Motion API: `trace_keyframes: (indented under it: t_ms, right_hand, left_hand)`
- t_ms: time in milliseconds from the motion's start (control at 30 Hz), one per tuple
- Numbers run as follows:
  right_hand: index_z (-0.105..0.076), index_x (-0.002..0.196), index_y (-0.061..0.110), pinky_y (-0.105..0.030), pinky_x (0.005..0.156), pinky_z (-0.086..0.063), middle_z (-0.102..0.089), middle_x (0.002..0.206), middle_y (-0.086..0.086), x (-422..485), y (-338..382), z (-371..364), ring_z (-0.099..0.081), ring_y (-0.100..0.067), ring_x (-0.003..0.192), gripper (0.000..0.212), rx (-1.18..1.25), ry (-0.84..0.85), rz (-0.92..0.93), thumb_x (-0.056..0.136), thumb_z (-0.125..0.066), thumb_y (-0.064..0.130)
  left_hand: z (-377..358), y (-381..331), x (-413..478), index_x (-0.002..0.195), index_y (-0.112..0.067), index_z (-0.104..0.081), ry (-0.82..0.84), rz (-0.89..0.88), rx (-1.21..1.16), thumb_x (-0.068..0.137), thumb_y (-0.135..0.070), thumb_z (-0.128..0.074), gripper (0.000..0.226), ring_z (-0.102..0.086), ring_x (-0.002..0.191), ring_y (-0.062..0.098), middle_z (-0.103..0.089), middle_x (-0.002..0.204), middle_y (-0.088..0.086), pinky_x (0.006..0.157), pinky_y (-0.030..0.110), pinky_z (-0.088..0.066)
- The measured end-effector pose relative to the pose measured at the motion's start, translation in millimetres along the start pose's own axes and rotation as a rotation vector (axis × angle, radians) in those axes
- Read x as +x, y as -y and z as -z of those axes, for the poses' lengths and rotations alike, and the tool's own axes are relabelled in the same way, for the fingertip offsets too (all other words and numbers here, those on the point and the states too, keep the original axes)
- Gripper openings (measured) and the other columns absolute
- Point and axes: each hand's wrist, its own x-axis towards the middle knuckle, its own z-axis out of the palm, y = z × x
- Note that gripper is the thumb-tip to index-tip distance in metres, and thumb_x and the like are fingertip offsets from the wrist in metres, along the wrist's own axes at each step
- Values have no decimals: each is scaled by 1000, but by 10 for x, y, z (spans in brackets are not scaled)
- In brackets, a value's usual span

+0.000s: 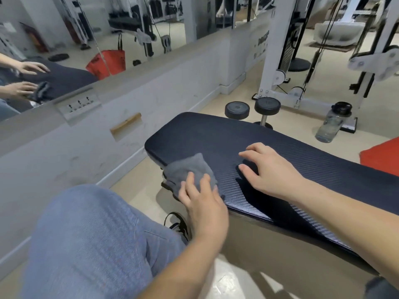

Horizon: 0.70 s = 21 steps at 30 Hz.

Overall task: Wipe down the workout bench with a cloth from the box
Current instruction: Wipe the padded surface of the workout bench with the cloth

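The workout bench has a dark, ribbed pad that runs from the middle of the view to the right edge. A grey cloth lies over the pad's near left edge. My left hand presses down on the cloth with fingers bent over it. My right hand rests flat on the pad to the right of the cloth, fingers spread, holding nothing. No box is in view.
A wall with a mirror runs along the left. Two dumbbells and a clear water bottle stand on the floor behind the bench. A white cable machine stands at the back right. My knee in jeans is at lower left.
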Motion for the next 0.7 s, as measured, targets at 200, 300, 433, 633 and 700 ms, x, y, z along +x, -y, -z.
trace_keyframes:
  t_ms: [200, 300, 433, 633, 700]
  right_hand:
    - [-61, 136, 26, -45, 104, -48, -51, 143, 5, -44, -173, 131, -47, -19, 134, 44, -20, -4, -43, 100, -51, 48]
    - [-61, 137, 24, -44, 108, -46, -52, 144, 3, -126, -463, 257, -47, -21, 136, 46, -28, 13, -134, 100, -49, 49]
    - [-61, 137, 23, -44, 107, -46, -56, 141, 1, -366, -1000, 438, -52, -23, 131, 48, -39, 14, -299, 99, -49, 51]
    - [-59, 137, 19, -44, 103, -49, -59, 134, -5, -756, -1626, 675, -59, -27, 122, 52, -20, 59, -505, 99, -50, 53]
    - [-60, 135, 17, -43, 101, -49, -61, 132, -7, -831, -1765, 740, -60, -27, 120, 49, 4, 39, -546, 99, -51, 50]
  left_hand:
    - [-64, -381, -821, 124, -28, -61, 362, -529, 189, 65, -29, -80, 62, -44, 120, 30, -61, 134, 5, 83, 46, -57]
    - [-10, -511, -627, 123, -27, -62, 452, -837, 295, 60, -33, -80, 66, -55, 105, 27, -65, 129, 2, 74, 39, -54]
    - [11, -613, -37, 134, -45, -54, 454, -820, 485, 90, -56, -50, 45, -45, 134, 30, -54, 148, -4, 107, 62, -30]
    - [-256, -1121, -421, 149, -47, -32, 585, -744, 383, 103, -52, -31, 47, -18, 153, 34, -19, 170, -3, 121, 62, -5]
    - [-379, -1294, -466, 151, -47, -29, 690, -919, 324, 103, -50, -35, 48, -17, 155, 29, -18, 170, -6, 123, 57, -4]
